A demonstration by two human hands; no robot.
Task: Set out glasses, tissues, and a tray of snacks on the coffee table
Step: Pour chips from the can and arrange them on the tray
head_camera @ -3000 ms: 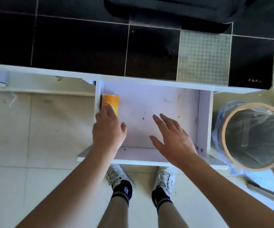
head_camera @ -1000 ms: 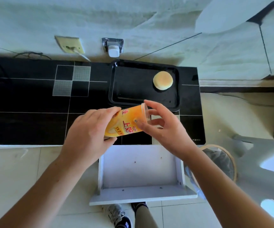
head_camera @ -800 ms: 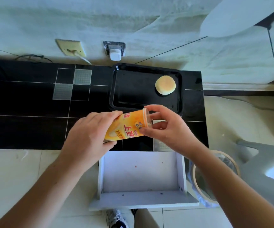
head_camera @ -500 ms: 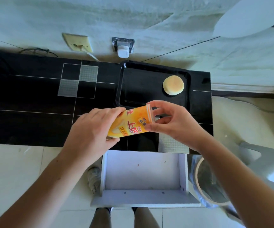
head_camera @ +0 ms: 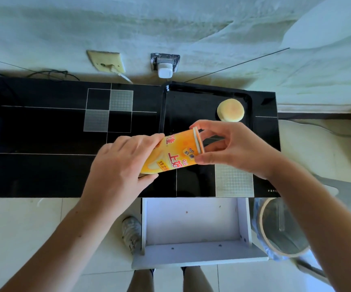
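An orange snack canister (head_camera: pixel 175 153) lies tilted on its side in the air above the black cabinet top (head_camera: pixel 43 133). My left hand (head_camera: pixel 120 165) grips its bottom end. My right hand (head_camera: pixel 231 147) pinches the clear lid end of the canister with its fingers. Behind them a black tray (head_camera: pixel 183 106) rests on the cabinet top, and a round pale bun (head_camera: pixel 230 110) lies in the tray's far right corner.
An open white drawer (head_camera: pixel 195 224) sticks out below the cabinet top, with nothing but crumbs in it. A bin with a plastic liner (head_camera: pixel 280 226) stands to its right. Wall sockets (head_camera: pixel 165 65) sit behind the tray. My feet stand by the drawer front.
Three seconds ago my left hand took the canister out of the drawer. Since then both hands raised it above the cabinet top, and my right hand closed on its lid end.
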